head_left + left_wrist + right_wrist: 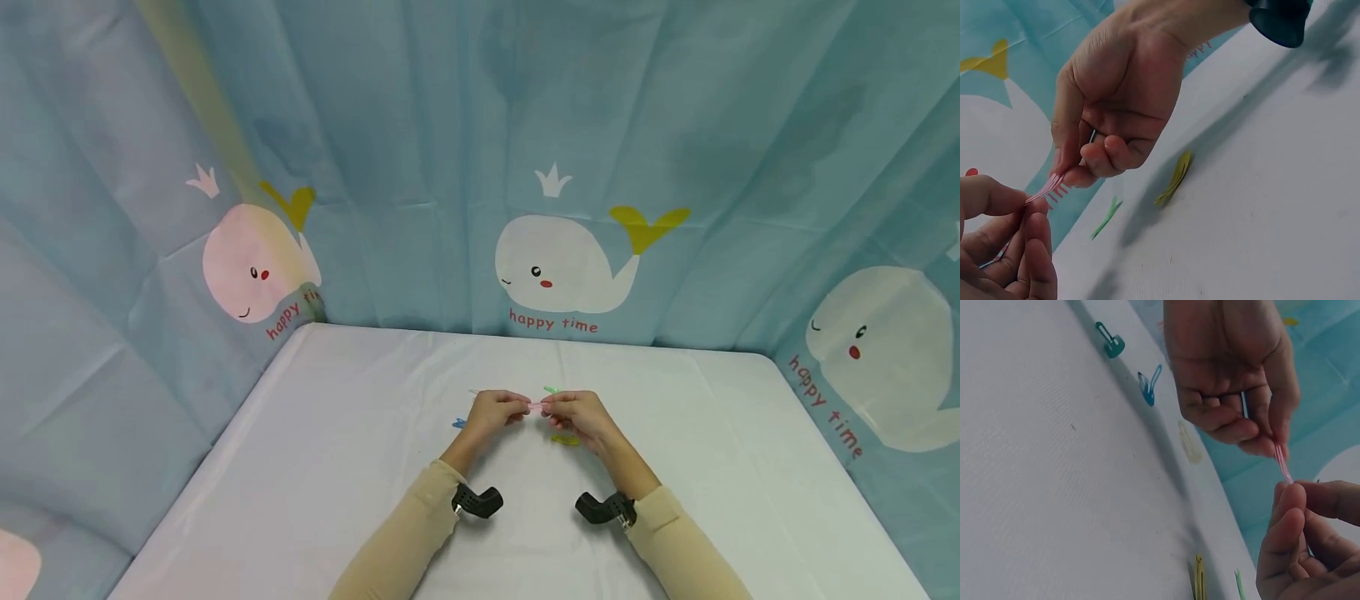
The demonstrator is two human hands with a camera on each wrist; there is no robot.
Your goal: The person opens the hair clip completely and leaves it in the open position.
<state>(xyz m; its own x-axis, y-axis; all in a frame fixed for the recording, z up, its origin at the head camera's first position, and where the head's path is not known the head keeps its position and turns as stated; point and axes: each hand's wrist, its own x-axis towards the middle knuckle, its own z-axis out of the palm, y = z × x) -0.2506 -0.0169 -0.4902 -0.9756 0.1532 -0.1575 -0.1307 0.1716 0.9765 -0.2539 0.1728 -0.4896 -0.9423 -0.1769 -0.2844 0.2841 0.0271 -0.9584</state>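
A slim pink hair clip (536,406) spans the gap between the two hands, just above the white table. My left hand (498,414) pinches one end between thumb and fingertips, and my right hand (581,417) pinches the other. In the left wrist view, the clip's narrow pink strips (1047,187) show between the fingertips, while the fingers cover both ends. From the right wrist, the pink clip (1282,464) runs down from the left fingertips to the right ones.
On the table (300,467) lie a blue clip (459,423) left of the hands, a yellow clip (565,439) and a green clip (552,390) by the right hand. The right wrist view adds a teal clip (1110,341) and a cream clip (1189,444). A whale-printed curtain (420,167) hangs behind.
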